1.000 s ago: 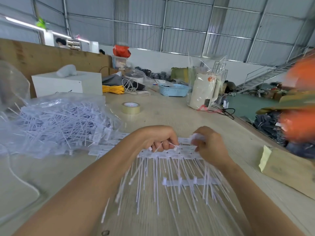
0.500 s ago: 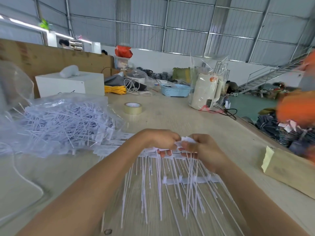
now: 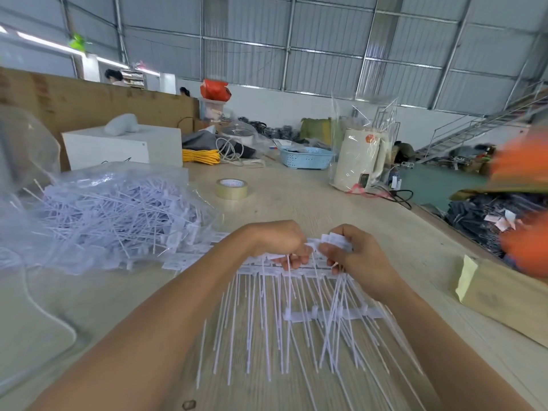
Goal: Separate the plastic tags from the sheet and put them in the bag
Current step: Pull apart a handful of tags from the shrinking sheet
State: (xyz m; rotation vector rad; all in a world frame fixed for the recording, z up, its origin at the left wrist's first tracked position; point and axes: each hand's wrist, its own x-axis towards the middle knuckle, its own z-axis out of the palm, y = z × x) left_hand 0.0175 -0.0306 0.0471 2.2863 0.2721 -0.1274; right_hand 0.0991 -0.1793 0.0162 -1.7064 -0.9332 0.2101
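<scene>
A sheet of white plastic tags hangs in front of me over the wooden table, its long thin tails pointing toward me. My left hand grips the head row of the sheet. My right hand is closed on a bunch of tag heads that stick up above its fingers. The two hands nearly touch. A clear plastic bag full of loose white tags lies on the table to the left, its mouth facing the hands.
A roll of tape sits behind the hands. A white box, yellow cord, blue basket and a wrapped white kettle stand farther back. A cardboard piece lies at the right. A person in orange is blurred at the right edge.
My hands have drawn closer together on the head row. The right hand now holds a small bunch of tag heads raised above the sheet. The hanging tails have swung.
</scene>
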